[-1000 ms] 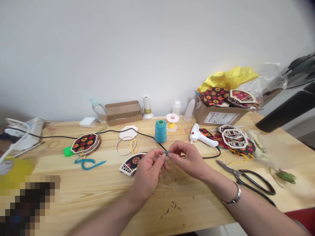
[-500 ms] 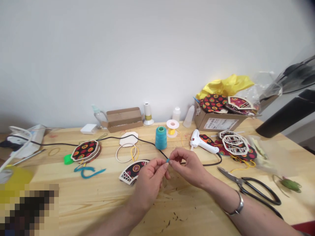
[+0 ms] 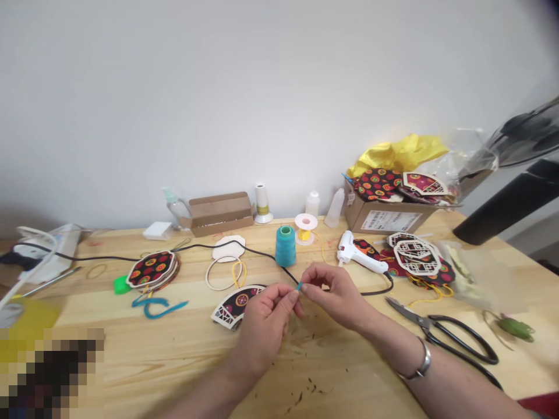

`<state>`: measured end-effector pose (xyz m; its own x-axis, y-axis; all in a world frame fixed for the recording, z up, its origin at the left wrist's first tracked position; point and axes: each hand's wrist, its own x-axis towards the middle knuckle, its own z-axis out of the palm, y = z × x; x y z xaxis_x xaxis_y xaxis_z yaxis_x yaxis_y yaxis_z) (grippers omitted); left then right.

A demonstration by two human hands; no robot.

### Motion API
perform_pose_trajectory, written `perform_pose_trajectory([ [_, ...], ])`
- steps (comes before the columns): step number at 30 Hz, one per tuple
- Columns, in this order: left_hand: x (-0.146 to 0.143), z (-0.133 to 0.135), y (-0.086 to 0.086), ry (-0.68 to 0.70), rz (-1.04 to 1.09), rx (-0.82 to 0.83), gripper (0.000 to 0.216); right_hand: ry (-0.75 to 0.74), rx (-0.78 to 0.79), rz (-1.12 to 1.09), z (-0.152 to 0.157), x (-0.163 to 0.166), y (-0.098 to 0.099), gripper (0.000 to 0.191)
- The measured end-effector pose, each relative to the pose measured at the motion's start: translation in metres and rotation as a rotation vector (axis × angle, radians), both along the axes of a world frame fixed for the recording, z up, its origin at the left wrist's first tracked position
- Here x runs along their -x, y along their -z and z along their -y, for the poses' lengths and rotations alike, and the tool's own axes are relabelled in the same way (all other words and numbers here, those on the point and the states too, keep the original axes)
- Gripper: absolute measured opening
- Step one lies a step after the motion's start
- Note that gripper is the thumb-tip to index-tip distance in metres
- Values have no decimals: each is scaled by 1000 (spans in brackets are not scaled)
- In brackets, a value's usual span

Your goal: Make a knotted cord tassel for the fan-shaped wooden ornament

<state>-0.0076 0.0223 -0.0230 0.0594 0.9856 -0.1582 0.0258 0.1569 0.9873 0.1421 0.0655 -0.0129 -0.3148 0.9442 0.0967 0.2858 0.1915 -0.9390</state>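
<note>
A short bit of blue thread (image 3: 299, 286) shows between my fingertips, with most of it hidden. My left hand (image 3: 268, 320) pinches its lower end between thumb and index finger, and my right hand (image 3: 335, 295) pinches the upper end. Beside my left hand lies a fan-shaped patterned piece (image 3: 238, 305) with a pale wooden frame, partly covered by the fingers. A cone of teal thread (image 3: 285, 247) stands just behind the hands. To the right of it, a white glue gun (image 3: 362, 255) rests on the table, its black cord running behind my hands.
Large black-handled scissors (image 3: 458, 337) lie near my right forearm. A blue thread bundle (image 3: 159, 307) is by stacked patterned pieces (image 3: 152, 269) at left. Behind stand a yellow thread spool (image 3: 305, 228), squeeze bottles (image 3: 335, 208) and a cardboard box (image 3: 386, 220) of fabric pieces.
The blue thread between the fingertips now shows as a slightly longer, slanted strip. Both hands keep their pinch in nearly the same place.
</note>
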Motion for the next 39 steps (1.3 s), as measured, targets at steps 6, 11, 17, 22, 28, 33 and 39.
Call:
perform_pose_trajectory([
  [6, 1, 0, -6, 60, 69, 1, 28, -133, 120, -91, -4, -3, 1, 38],
  [11, 0, 2, -10, 91, 50, 30, 25, -209, 234, -171, -14, -8, -10, 42],
  [17, -4, 8, -11, 333, -65, 82, 20, 138, -150, 264, -39, 21, -19, 65],
  [22, -6, 9, -8, 441, -130, 96, 17, 209, -295, 485, -62, 51, -26, 30],
  [28, -5, 8, -6, 432, -128, 87, 19, 254, -346, 489, -98, 75, -41, 28],
  [33, -4, 9, -8, 437, -141, 99, 19, 234, -300, 505, -121, 90, -25, 29],
  [39, -5, 8, -8, 425, -129, 113, 18, 193, -264, 485, -111, 70, -41, 54],
])
